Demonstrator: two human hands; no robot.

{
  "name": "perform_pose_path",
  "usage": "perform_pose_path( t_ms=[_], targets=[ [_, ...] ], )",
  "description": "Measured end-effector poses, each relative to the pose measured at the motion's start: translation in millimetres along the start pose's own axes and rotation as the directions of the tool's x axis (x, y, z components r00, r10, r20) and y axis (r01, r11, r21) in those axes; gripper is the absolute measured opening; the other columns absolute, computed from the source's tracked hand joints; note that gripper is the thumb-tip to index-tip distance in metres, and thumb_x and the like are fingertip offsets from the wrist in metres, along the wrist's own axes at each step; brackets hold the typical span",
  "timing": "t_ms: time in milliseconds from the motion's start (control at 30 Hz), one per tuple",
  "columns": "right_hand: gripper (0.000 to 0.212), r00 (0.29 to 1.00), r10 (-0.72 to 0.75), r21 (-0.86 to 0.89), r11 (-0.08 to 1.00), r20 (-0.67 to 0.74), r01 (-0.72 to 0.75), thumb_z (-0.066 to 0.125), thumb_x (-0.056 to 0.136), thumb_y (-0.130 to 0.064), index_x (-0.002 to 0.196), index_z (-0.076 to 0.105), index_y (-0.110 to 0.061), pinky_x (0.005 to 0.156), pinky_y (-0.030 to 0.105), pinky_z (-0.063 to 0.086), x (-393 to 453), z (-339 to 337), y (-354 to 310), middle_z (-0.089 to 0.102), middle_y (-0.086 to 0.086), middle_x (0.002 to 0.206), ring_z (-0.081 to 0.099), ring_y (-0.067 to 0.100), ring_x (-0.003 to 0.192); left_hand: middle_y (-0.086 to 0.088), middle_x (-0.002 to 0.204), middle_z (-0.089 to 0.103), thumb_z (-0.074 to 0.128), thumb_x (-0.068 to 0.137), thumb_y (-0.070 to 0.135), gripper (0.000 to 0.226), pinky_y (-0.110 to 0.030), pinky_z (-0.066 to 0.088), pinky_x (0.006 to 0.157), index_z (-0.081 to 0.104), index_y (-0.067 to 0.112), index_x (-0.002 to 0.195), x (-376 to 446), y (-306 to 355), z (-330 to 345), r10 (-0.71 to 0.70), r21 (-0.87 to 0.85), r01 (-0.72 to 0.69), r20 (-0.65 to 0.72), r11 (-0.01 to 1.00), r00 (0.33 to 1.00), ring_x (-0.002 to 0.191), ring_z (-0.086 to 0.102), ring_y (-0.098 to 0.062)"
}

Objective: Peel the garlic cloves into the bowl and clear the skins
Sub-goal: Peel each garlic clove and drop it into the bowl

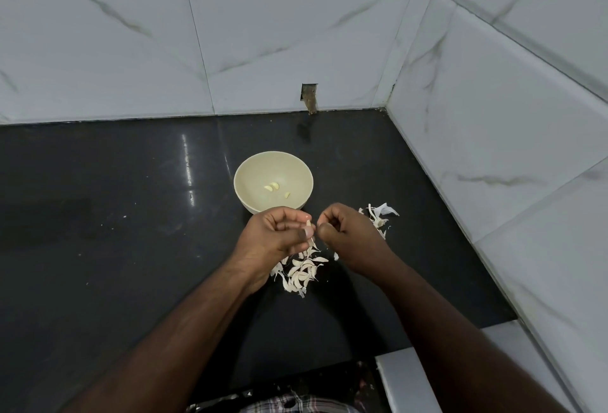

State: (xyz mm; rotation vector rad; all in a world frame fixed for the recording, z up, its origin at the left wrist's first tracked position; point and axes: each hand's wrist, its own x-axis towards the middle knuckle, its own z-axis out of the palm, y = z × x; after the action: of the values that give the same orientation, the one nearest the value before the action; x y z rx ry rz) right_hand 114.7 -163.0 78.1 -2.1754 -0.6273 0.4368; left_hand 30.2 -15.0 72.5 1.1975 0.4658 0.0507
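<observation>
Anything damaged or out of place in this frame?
Yes: the wall tile behind the bowl has a rough hole at its base. Garlic skins lie scattered on the black counter, expected mid-peeling.

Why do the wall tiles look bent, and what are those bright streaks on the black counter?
Head view: the wide-angle lens bows the tile joints near the edges; the streaks left of the bowl are glare on the glossy countertop; hands and garlic stay fairly sharp.

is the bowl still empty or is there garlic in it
Not empty: the bowl holds about three peeled cloves on its bottom, otherwise bare.
</observation>
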Motion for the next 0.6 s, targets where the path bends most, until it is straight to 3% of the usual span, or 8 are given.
perform_pose_path(
  t_ms=[167, 233, 333, 400, 500, 600],
  targets=[
    [0.011, 0.988, 0.072, -0.161, 0.983, -0.138, -0.094, 0.066, 0.090, -0.023, 0.080, 0.068, -0.027, 0.067, 0.022, 0.045, 6, -19, 22, 0.069, -0.012, 0.075, 0.061, -0.001, 0.069, -0.014, 0.086, 0.071, 0.070, 0.087, -0.005, 0.015, -0.021, 0.059, 0.067, 0.072, 0.005, 0.098, 2, -2, -3, 0.026, 0.028, -0.025, -0.031, 0.999, 0.999, 0.071, 0.069, -0.016],
    [0.011, 0.988, 0.066, -0.171, 0.981, -0.141, -0.090, 0.067, 0.091, -0.020, 0.089, 0.076, -0.024, 0.076, 0.019, 0.049, 7, -24, 26, 0.075, -0.010, 0.088, 0.067, 0.001, 0.081, -0.012, 0.082, 0.070, 0.071, 0.087, -0.004, 0.016, -0.025, 0.056, 0.071, 0.074, 0.007, 0.098, 3, -4, -3, 0.049, 0.086, -0.045, -0.046, 0.995, 0.998, 0.074, 0.065, -0.018],
    [0.019, 0.988, 0.029, -0.174, 0.983, -0.149, -0.055, 0.064, 0.094, -0.015, 0.107, 0.078, -0.020, 0.082, 0.003, 0.042, 6, -26, 23, 0.075, -0.009, 0.110, 0.066, 0.001, 0.101, -0.011, 0.080, 0.071, 0.072, 0.087, -0.002, 0.019, -0.035, 0.056, 0.081, 0.077, 0.012, 0.098, 4, -6, -3, 0.079, 0.158, -0.068, -0.061, 0.985, 0.995, 0.078, 0.062, -0.025],
    [0.019, 0.991, 0.016, -0.124, 0.992, -0.134, -0.033, 0.069, 0.092, -0.024, 0.110, 0.076, -0.023, 0.079, 0.007, 0.044, 5, -23, 15, 0.075, -0.012, 0.102, 0.066, -0.002, 0.091, -0.012, 0.081, 0.072, 0.073, 0.086, -0.002, 0.020, -0.037, 0.057, 0.083, 0.077, 0.015, 0.098, 4, -5, -1, 0.094, 0.190, -0.080, -0.064, 0.978, 0.994, 0.079, 0.063, -0.025],
    [0.005, 1.000, 0.003, 0.031, 1.000, -0.031, -0.002, 0.074, 0.088, -0.032, 0.090, 0.077, -0.029, 0.070, 0.025, 0.052, 2, -15, 3, 0.073, -0.012, 0.076, 0.064, -0.002, 0.068, -0.008, 0.079, 0.074, 0.076, 0.083, -0.004, 0.020, -0.023, 0.059, 0.068, 0.073, 0.008, 0.099, 4, -2, 2, 0.098, 0.197, -0.082, -0.070, 0.977, 0.993, 0.073, 0.068, -0.016],
    [0.008, 1.000, -0.030, 0.049, 0.998, -0.008, 0.030, 0.076, 0.086, -0.032, 0.080, 0.076, -0.026, 0.062, 0.032, 0.049, 3, -7, 1, 0.072, -0.006, 0.069, 0.059, 0.007, 0.058, -0.005, 0.073, 0.073, 0.080, 0.081, -0.001, 0.019, -0.017, 0.054, 0.059, 0.070, 0.001, 0.096, 2, 1, 4, 0.105, 0.214, -0.087, -0.075, 0.973, 0.992, 0.062, 0.068, -0.007]
  ],
)
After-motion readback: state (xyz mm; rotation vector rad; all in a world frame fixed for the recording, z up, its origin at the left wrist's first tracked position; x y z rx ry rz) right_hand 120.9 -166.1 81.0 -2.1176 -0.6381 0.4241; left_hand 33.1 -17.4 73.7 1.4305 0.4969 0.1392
